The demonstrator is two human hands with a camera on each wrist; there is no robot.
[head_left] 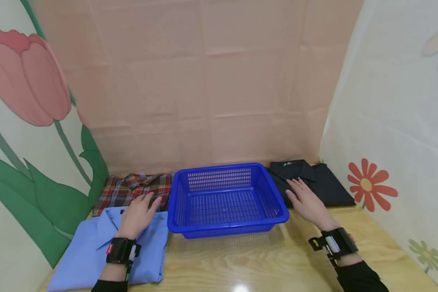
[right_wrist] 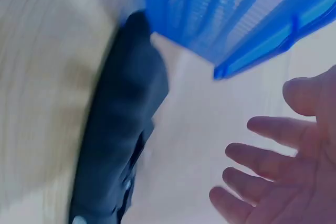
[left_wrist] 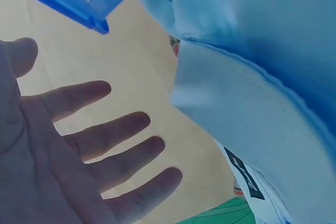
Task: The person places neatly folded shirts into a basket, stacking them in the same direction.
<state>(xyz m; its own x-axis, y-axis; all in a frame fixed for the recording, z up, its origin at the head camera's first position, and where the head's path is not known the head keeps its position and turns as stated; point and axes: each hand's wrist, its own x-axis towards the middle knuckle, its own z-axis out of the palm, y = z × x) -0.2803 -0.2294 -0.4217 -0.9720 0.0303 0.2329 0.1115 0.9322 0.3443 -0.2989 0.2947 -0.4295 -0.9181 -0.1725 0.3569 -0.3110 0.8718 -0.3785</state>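
A blue plastic basket stands on the wooden table between both hands; nothing lies in it. My left hand is held above a folded light blue shirt, its fingers extended and holding nothing. In the left wrist view, the collar of that shirt is close to the spread fingers. To the basket's right, my right hand hovers near folded black shirts, fingers straight. The right wrist view has the basket and black cloth beside the empty right hand.
Behind the blue shirt lies a folded red plaid shirt, against the basket's left side. A beige cloth backdrop rises behind everything. Printed sheets with flowers flank the table on both sides.
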